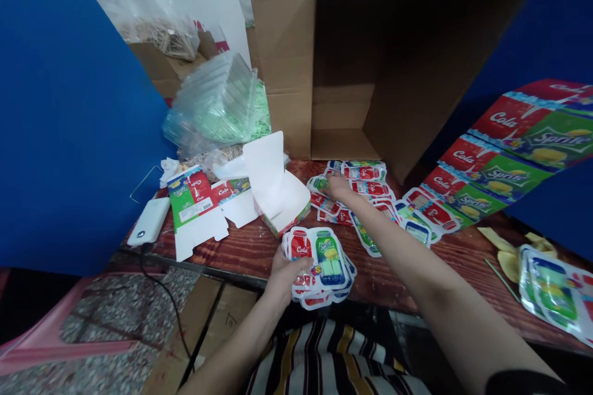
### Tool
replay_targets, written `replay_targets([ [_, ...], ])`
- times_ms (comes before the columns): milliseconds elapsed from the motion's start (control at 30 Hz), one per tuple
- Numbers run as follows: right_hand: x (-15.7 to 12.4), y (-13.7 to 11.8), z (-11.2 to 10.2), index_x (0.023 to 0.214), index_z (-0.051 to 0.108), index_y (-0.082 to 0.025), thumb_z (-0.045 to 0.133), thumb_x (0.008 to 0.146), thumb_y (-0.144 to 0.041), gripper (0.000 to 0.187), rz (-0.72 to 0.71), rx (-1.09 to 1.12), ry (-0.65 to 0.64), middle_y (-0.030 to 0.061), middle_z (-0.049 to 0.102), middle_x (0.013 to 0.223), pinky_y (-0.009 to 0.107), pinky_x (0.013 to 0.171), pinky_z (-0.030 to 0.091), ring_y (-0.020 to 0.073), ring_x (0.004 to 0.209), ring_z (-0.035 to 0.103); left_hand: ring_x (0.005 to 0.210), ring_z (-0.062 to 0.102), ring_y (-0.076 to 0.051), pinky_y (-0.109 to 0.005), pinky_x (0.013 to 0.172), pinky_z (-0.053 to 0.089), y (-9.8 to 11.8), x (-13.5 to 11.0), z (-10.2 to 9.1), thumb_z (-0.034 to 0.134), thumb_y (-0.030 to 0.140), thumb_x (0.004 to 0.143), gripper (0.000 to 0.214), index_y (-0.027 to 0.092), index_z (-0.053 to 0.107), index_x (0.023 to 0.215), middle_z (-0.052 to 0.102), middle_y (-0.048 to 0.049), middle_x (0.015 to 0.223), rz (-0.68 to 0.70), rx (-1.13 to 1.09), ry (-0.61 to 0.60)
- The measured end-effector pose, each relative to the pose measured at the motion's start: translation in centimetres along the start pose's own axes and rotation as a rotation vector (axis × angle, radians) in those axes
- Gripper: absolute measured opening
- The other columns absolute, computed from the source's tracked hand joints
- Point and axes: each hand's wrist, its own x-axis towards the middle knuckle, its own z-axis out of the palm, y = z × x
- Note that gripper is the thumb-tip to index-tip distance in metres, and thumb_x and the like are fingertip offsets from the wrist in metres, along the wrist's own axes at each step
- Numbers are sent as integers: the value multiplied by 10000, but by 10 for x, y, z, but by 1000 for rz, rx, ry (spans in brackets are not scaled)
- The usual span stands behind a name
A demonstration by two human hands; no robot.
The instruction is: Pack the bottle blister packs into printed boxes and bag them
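My left hand [283, 270] is closed on a stack of Cola and Sprite blister packs [324, 268] at the near edge of the wooden table [241, 253]. My right hand [340, 187] reaches forward and rests on loose packs [365, 188] scattered across the middle of the table; its fingers lie on one of them, and I cannot see whether they grip it. An open white display box [278, 188] stands just left of that hand.
A large open cardboard carton [370, 68] stands at the back. Flat unfolded boxes [197, 207] and a white power bank [149, 220] lie at left, below bags of sticks [217, 102]. Printed Cola and Sprite sheets [509, 154] lean at right. More packs [553, 293] lie far right.
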Motion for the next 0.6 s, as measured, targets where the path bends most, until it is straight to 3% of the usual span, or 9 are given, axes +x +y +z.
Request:
replay_targets([
  [67, 4, -4, 2, 1208, 550, -92, 749, 718, -338, 583, 28, 15, -12, 250, 524, 1274, 410, 925, 421, 357, 1176, 513, 602, 655, -199, -352, 622, 549, 0, 0, 0, 803, 93, 407, 606, 153, 557, 957, 705, -19, 715, 3, 3, 4],
  [167, 8, -3, -1, 1198, 546, -99, 797, 652, -344, 648, 44, 73, -33, 209, 614, 1162, 365, 835, 465, 322, 1045, 602, 593, 649, -185, -344, 632, 548, 0, -1, 0, 802, 94, 404, 608, 148, 557, 958, 708, -18, 724, 12, -7, 10],
  [267, 7, 1, -13, 1075, 614, -147, 774, 674, -364, 484, 2, 152, -9, 130, 678, 1046, 303, 784, 469, 261, 954, 639, 606, 651, -186, -340, 634, 548, 0, 0, 1, 791, 94, 412, 600, 147, 557, 962, 710, -22, 730, 20, -13, 5],
  [367, 0, 8, -33, 946, 653, -163, 688, 758, -431, 329, -57, 247, 65, 84, 702, 935, 294, 752, 473, 229, 859, 650, 625, 655, -192, -343, 640, 550, 0, 0, 1, 788, 98, 421, 585, 146, 560, 958, 714, -32, 747, 26, -10, -2],
  [467, -14, 21, -60, 997, 629, -153, 604, 817, -475, 370, -107, 354, 178, 74, 700, 941, 296, 713, 487, 208, 814, 644, 631, 656, -190, -344, 654, 551, 0, 0, 1, 790, 98, 424, 588, 145, 565, 966, 714, -34, 763, 20, -3, -8],
  [600, -48, 46, -97, 994, 610, -148, 661, 754, -504, 432, -163, 643, 291, 72, 704, 889, 312, 655, 512, 208, 744, 644, 639, 661, -198, -343, 655, 547, -1, 0, 0, 810, 119, 429, 612, 147, 564, 990, 711, -35, 764, 12, -6, -38],
])
